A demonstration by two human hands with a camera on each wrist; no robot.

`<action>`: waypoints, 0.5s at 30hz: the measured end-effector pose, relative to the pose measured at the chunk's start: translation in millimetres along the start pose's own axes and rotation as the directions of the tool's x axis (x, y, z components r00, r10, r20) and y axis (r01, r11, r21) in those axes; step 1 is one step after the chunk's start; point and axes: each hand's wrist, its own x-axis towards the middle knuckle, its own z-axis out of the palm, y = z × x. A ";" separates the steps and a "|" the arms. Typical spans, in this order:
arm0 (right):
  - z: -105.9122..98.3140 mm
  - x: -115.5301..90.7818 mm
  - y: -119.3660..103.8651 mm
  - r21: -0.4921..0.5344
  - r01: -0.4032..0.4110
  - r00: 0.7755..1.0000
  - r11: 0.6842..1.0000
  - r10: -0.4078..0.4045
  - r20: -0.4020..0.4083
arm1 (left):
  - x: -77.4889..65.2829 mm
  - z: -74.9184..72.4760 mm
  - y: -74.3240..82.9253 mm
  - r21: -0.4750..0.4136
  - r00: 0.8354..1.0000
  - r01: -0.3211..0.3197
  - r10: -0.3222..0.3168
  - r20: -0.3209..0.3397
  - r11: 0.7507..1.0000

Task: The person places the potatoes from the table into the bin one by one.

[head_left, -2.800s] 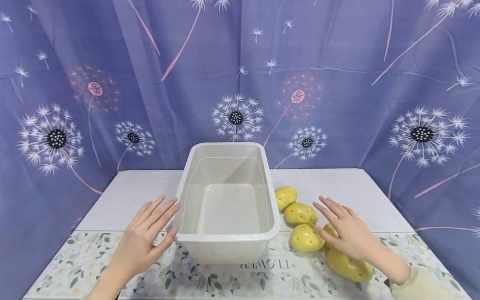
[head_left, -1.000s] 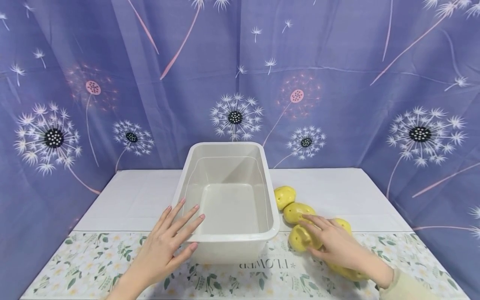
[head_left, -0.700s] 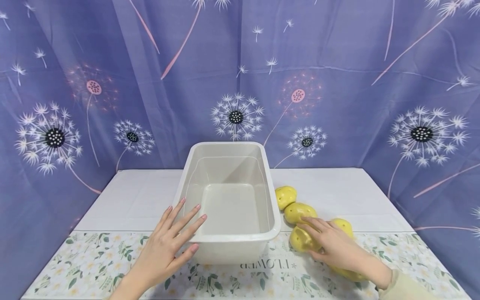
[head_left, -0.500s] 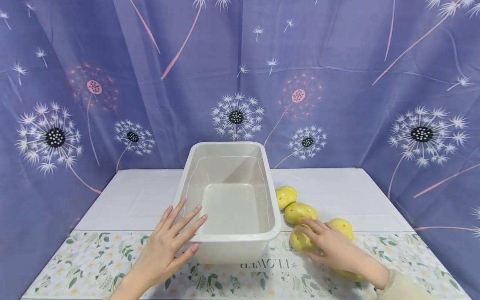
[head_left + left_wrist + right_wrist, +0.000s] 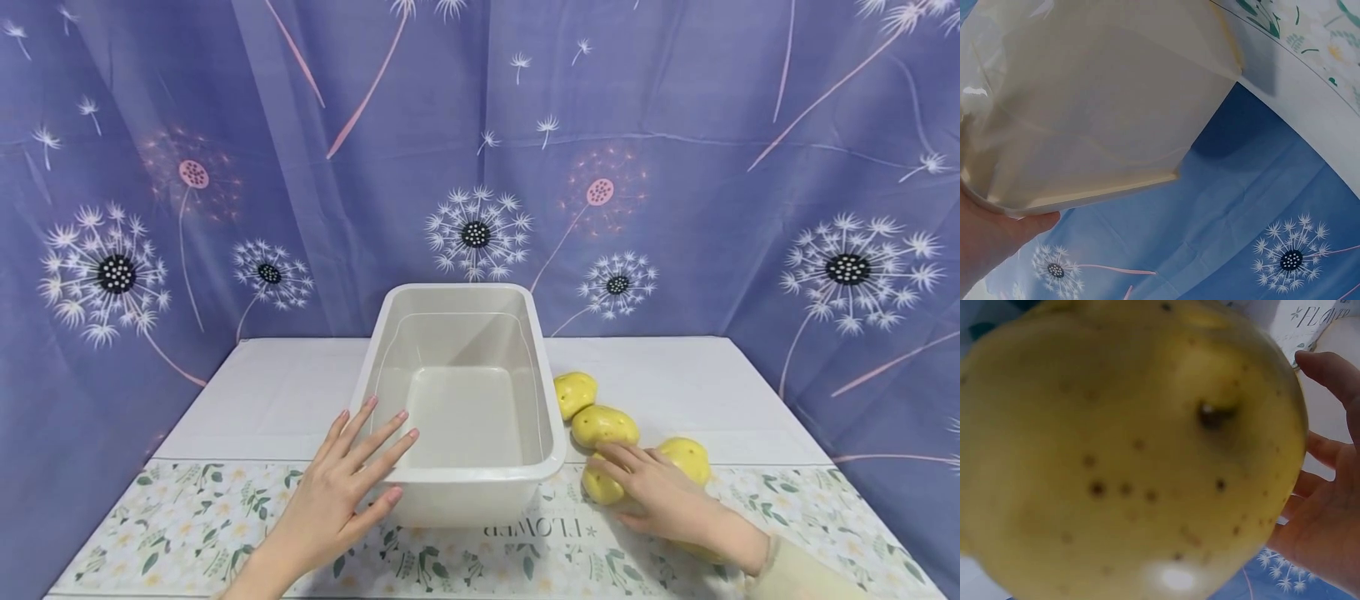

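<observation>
A pale grey plastic bin [image 5: 465, 500] stands upright on the table, with nothing inside it. My left hand [image 5: 333, 487] lies over its near left corner, fingers straight and spread across the rim. In the left wrist view the thumb [image 5: 1038, 226] lies along the bin wall [image 5: 1097, 125]. To the right, my right hand [image 5: 663, 496] bends its fingers over a yellow potato [image 5: 600, 487] on the table and grips it. In the right wrist view another potato [image 5: 1147, 437] fills the foreground and hides the fingertips of the right hand [image 5: 1329, 512].
Two more potatoes, one against the bin [image 5: 576, 393] and one just nearer [image 5: 603, 425], lie beyond the right hand. Another potato [image 5: 688, 458] sits to its right. A floral mat [image 5: 187, 517] covers the table front. A purple dandelion curtain [image 5: 480, 100] encloses the back and sides.
My left hand has moved right onto the bin's corner. The right hand has come down and left over the front potato, and its fingers have curled round it. The bin stays put.
</observation>
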 end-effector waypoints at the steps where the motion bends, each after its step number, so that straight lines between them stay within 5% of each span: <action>1: 0.1 0.4 0.1 -0.003 -0.002 1.000 1.000 0.002 0.004 | -0.1 0.2 -0.2 -0.003 1.000 0.002 -0.002 0.003 1.000; 15: -2.8 3.2 -1.3 0.024 -0.015 0.994 1.000 0.013 0.106 | -0.5 0.8 0.7 -0.028 0.999 0.036 -0.035 0.024 0.999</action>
